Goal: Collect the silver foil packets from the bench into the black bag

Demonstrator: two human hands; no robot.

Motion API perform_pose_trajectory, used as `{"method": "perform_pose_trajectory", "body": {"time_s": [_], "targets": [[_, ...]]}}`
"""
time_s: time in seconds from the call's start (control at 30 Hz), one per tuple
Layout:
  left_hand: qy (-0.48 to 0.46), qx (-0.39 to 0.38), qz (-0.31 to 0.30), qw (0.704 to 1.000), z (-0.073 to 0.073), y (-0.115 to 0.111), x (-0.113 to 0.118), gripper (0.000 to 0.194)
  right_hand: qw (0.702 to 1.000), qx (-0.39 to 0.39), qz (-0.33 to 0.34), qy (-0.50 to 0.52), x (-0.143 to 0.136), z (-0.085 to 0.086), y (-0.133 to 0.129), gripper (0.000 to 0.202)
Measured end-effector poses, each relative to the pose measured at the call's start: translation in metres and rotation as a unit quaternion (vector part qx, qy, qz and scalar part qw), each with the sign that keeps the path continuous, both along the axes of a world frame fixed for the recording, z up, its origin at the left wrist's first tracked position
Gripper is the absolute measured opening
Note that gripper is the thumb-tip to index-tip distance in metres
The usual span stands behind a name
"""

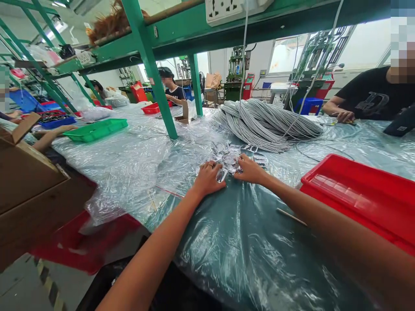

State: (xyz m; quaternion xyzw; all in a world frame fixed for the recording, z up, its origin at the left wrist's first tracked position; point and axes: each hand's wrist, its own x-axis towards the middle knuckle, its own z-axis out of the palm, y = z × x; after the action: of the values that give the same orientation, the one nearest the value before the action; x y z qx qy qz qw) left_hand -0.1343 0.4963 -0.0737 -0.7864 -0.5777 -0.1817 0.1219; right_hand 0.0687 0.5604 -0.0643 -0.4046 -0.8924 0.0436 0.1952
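Note:
A loose heap of small shiny, clear-and-silver pieces (229, 156) lies on the plastic-covered table ahead of me; their kind is too small to tell. My left hand (208, 178) rests at the heap's left edge, fingers stretched over it and thumb held apart. At the right edge, my right hand (250, 169) is closed, its fingers curled in against the pieces. What sits between those fingertips is hidden. Just behind the heap is a big coil of grey cable (266, 123).
To the right stands a red tray (356, 190), with a thin stick (292, 217) near my right forearm. A green post (155, 82) rises from the table. At left are a cardboard box (29, 181) and a green tray (97, 130). A co-worker (366, 97) sits across at right.

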Motion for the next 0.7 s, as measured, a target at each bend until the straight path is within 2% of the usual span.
{"method": "perform_pose_trajectory", "body": {"time_s": [0.1, 0.17, 0.23, 0.3, 0.4, 0.47, 0.5, 0.53, 0.6, 0.67, 0.7], "targets": [[-0.047, 0.044, -0.050, 0.997, -0.004, -0.028, 0.006, 0.044, 0.996, 0.009, 0.013, 0.085, 0.006, -0.004, -0.030, 0.029], [-0.106, 0.085, -0.062, 0.989, -0.001, -0.045, 0.010, 0.039, 0.987, 0.007, 0.009, 0.163, 0.008, 0.000, -0.048, 0.025], [-0.186, 0.133, -0.055, 0.972, 0.009, -0.061, 0.012, 0.033, 0.968, -0.025, 0.000, 0.249, 0.008, 0.011, -0.066, 0.027], [-0.280, 0.194, -0.029, 0.940, 0.025, -0.084, 0.011, 0.029, 0.939, -0.086, 0.005, 0.334, 0.005, 0.027, -0.088, 0.037], [-0.401, 0.288, 0.009, 0.870, 0.050, -0.138, -0.005, 0.026, 0.887, -0.173, 0.072, 0.423, -0.008, 0.052, -0.134, 0.049], [-0.447, 0.333, 0.029, 0.829, 0.057, -0.190, -0.019, 0.029, 0.859, -0.211, 0.138, 0.446, -0.025, 0.061, -0.173, 0.048], [-0.463, 0.349, 0.046, 0.813, 0.055, -0.220, -0.026, 0.031, 0.847, -0.232, 0.170, 0.447, -0.035, 0.061, -0.194, 0.046], [-0.478, 0.363, 0.070, 0.797, 0.049, -0.251, -0.032, 0.032, 0.836, -0.254, 0.200, 0.443, -0.047, 0.058, -0.217, 0.044], [-0.501, 0.378, 0.148, 0.764, 0.022, -0.310, -0.042, 0.034, 0.818, -0.300, 0.256, 0.418, -0.075, 0.039, -0.264, 0.041], [-0.512, 0.363, 0.266, 0.732, -0.020, -0.359, -0.052, 0.034, 0.804, -0.329, 0.293, 0.399, -0.108, 0.005, -0.309, 0.046], [-0.518, 0.360, 0.314, 0.710, -0.045, -0.378, -0.058, 0.035, 0.809, -0.340, 0.305, 0.369, -0.124, -0.017, -0.329, 0.052]]}}
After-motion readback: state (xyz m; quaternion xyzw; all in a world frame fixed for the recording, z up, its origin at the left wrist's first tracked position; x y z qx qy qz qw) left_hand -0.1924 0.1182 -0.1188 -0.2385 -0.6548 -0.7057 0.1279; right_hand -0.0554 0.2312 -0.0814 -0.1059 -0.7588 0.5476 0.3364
